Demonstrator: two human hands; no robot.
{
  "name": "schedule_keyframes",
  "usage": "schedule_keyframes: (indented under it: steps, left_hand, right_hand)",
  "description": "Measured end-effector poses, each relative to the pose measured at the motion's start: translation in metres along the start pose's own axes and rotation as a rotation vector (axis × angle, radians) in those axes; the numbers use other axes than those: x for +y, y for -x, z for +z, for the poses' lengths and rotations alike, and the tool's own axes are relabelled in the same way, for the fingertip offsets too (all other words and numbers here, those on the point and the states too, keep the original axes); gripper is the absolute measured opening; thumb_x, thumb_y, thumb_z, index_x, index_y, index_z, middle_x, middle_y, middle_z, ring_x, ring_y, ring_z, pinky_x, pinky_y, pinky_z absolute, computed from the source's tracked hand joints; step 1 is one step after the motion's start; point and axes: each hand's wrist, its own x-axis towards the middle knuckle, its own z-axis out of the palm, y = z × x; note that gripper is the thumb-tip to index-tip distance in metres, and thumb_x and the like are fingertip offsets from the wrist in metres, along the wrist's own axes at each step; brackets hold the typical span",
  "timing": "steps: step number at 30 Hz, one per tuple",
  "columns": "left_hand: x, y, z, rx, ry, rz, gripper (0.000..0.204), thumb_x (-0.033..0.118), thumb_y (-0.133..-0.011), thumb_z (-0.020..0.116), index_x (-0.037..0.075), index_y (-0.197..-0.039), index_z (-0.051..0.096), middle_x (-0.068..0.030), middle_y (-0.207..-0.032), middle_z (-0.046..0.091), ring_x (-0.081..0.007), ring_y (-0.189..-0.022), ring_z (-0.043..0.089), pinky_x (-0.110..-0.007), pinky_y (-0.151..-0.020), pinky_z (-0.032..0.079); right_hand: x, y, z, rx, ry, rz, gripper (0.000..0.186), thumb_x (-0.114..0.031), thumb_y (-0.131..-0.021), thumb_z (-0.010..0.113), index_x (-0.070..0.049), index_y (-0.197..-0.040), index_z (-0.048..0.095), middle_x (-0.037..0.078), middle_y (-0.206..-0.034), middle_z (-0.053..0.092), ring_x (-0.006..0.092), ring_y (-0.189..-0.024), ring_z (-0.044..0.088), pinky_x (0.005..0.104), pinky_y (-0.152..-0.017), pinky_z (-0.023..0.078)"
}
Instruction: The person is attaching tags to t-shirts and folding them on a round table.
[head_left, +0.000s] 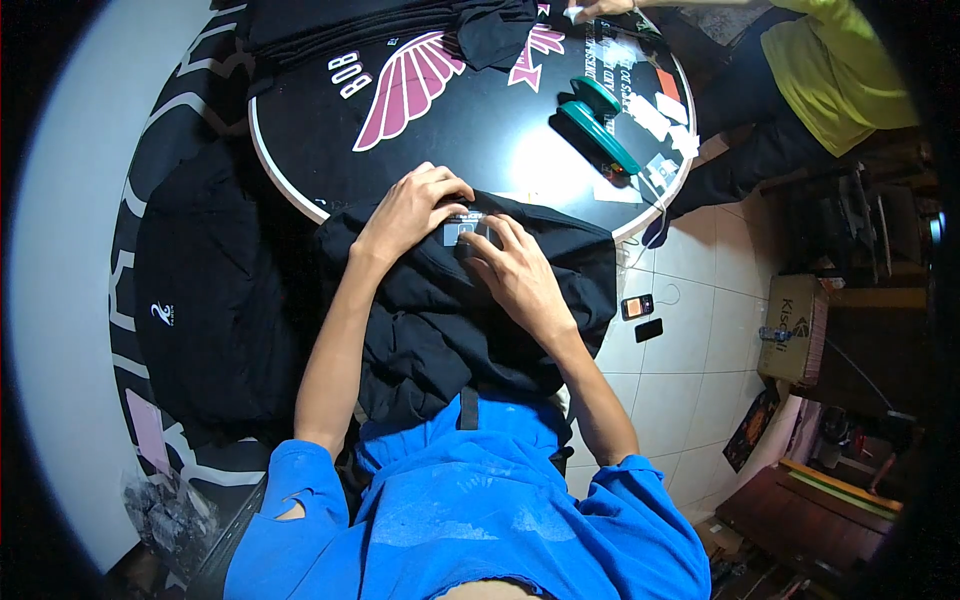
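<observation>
A black garment (pixel 450 330) lies bunched over my lap, its far part resting on the near edge of the round table. A small clear printed film (pixel 459 230) lies on the cloth between my hands. My left hand (pixel 412 212) is closed at the garment's far edge, its bent fingers beside the film. My right hand (pixel 515 268) rests on the other side, fingers bent against the cloth and the film's edge. Its fingertips partly cover the film, so their exact hold on it is hard to see.
The black round table (pixel 320 120) carries stacked black garments (pixel 380 30), a green handheld iron (pixel 598 128) and paper scraps (pixel 650 115). More black clothing (pixel 215 290) lies at left. Another person (pixel 830 80) stands at far right. Two phones (pixel 637 306) and a cardboard box (pixel 795 330) are on the floor.
</observation>
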Motion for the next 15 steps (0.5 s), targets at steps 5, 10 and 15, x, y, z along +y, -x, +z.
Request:
schedule_keyframes:
  steps: [5, 10, 15]
  left_hand:
    - [-0.0036, -0.0021, 0.0021, -0.013, -0.024, -0.026, 0.029, 0.021, -0.094, 0.086, 0.006, -0.119, 0.083, -0.0069, -0.118, 0.079, -0.0250, -0.115, 0.072, -0.042, -0.105, 0.060]
    - [-0.0065, -0.0029, 0.0024, -0.011, 0.022, -0.051, 0.030, 0.024, -0.093, 0.087, 0.007, -0.117, 0.083, -0.0070, -0.118, 0.079, -0.0251, -0.114, 0.072, -0.041, -0.106, 0.060]
    - [-0.0036, -0.0034, 0.0020, -0.040, 0.020, -0.030, 0.026, 0.019, -0.095, 0.084, 0.011, -0.119, 0.084, -0.0060, -0.122, 0.077, -0.0252, -0.119, 0.070, -0.044, -0.110, 0.059]
  right_hand:
    - [-0.0014, 0.0002, 0.0003, -0.001, 0.005, -0.002, 0.042, -0.018, -0.101, 0.076, -0.012, -0.141, 0.065, 0.019, -0.144, 0.062, 0.0392, -0.140, 0.058, 0.0480, -0.118, 0.051]
    - [-0.0015, 0.0009, 0.0017, -0.003, 0.012, 0.006, 0.041, -0.017, -0.102, 0.075, -0.012, -0.141, 0.065, 0.019, -0.144, 0.062, 0.0393, -0.140, 0.058, 0.0482, -0.118, 0.051]
    - [-0.0005, 0.0006, -0.0004, -0.010, 0.002, 0.002, 0.041, -0.018, -0.103, 0.074, -0.012, -0.142, 0.065, 0.019, -0.145, 0.061, 0.0394, -0.141, 0.057, 0.0483, -0.119, 0.050]
